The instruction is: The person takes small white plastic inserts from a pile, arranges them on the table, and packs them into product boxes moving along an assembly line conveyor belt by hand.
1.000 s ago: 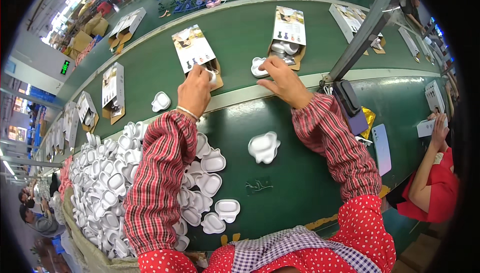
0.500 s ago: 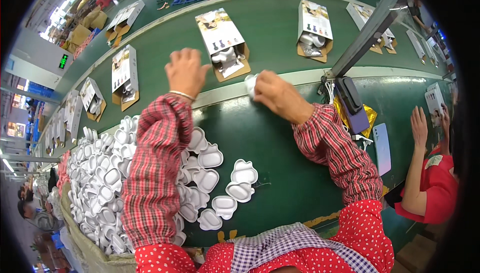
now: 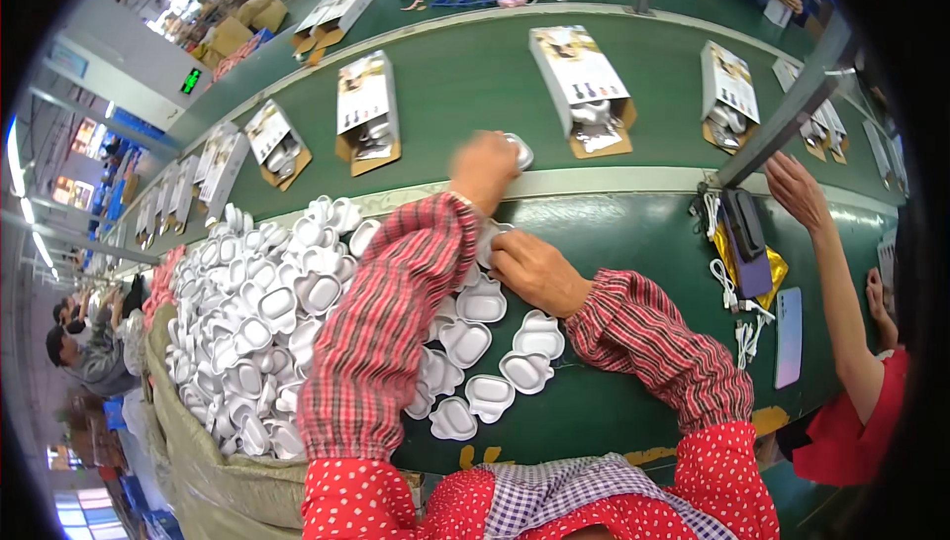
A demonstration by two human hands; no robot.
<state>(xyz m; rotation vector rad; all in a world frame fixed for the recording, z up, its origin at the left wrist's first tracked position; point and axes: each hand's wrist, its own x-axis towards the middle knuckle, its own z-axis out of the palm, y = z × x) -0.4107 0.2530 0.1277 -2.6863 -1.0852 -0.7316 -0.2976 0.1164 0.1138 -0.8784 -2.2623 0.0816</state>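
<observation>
My left hand (image 3: 485,172), smeared by motion, is over the conveyor's near edge. Its fingers are closed on a small white plastic case (image 3: 521,152) with a rounded, lobed outline. Closer to me, my right hand (image 3: 539,273) has its fingers bent onto another white case (image 3: 491,239), partly hidden behind my left sleeve. Just below that hand lie loose white cases (image 3: 481,299) of the same shape, some overlapping. Open printed boxes (image 3: 582,85) stand on the green conveyor (image 3: 455,85) beyond my hands, with white parts and silvery packets showing at their near ends.
A big sack (image 3: 188,431) heaped with white cases stands at my left. To the right are a phone (image 3: 788,337), a dark pouch (image 3: 744,228) and white cables (image 3: 722,283). A metal post (image 3: 792,124) rises by the conveyor. A co-worker's arm (image 3: 836,273) reaches in at right.
A white case has gone from my right hand to my left. My right hand has come back to the loose cases. The view has turned left, and the boxes appear farther right.
</observation>
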